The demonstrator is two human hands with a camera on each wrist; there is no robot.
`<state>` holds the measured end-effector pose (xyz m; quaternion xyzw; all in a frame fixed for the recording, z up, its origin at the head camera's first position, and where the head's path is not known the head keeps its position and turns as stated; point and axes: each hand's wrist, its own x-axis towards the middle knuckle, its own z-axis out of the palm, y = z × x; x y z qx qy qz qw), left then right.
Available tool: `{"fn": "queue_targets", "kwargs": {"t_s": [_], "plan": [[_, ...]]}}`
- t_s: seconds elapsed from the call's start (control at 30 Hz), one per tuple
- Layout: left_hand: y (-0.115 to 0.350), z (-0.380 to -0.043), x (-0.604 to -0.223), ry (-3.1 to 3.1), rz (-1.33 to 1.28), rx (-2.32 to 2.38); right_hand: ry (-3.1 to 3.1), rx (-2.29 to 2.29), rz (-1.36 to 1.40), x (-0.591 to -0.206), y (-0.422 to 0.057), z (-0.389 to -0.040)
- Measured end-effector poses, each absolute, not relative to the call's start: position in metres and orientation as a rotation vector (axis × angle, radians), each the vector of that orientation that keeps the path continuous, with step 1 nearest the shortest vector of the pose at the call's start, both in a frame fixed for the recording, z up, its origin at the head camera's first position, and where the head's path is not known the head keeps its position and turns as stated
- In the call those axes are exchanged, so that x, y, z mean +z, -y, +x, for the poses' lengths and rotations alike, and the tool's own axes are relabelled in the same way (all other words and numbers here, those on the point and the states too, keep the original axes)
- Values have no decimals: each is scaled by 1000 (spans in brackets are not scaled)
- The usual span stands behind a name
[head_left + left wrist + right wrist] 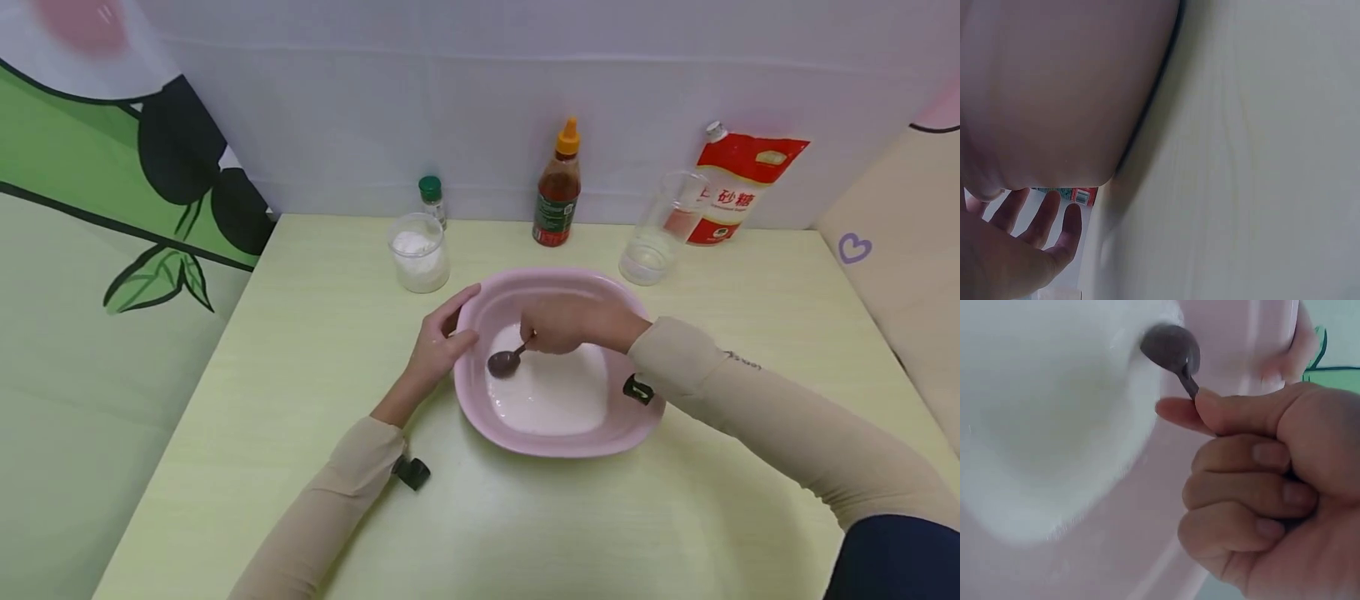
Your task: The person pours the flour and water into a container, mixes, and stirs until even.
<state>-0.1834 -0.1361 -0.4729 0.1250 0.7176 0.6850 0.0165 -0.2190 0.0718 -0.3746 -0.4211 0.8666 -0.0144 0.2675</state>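
Note:
A pink plastic basin [555,446] stands on the table, with milky white liquid [555,396] over its bottom. My left hand [437,342] holds the basin's left rim, thumb over the edge and fingers along the outer wall; the left wrist view shows those fingers [1069,231] bent beside the wall. Above the liquid, my right hand [558,323] grips the handle of a dark brown spoon [504,363]. In the right wrist view the spoon's bowl [1169,347] is at the liquid's edge; thumb and forefinger pinch the handle and the other fingers curl into the palm.
Behind the basin stand a clear cup of white powder [420,258], a small green-capped jar [431,196], a sauce bottle with an orange nozzle [557,196], a tall clear cup [652,242] and a red-and-white sugar pouch [738,187]. A pale curtain [487,108] borders the table's back edge.

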Motion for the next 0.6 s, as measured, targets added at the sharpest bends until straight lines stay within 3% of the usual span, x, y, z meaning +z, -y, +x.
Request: {"fn": "queue_targets", "kwargs": {"t_s": [0.23, 0.6], "plan": [[136, -184, -472, -2222, 394, 2124, -2200, 56, -930, -368, -90, -196], [135, -183, -473, -2198, 381, 2144, -2551, 95, -532, -349, -129, -225]]}}
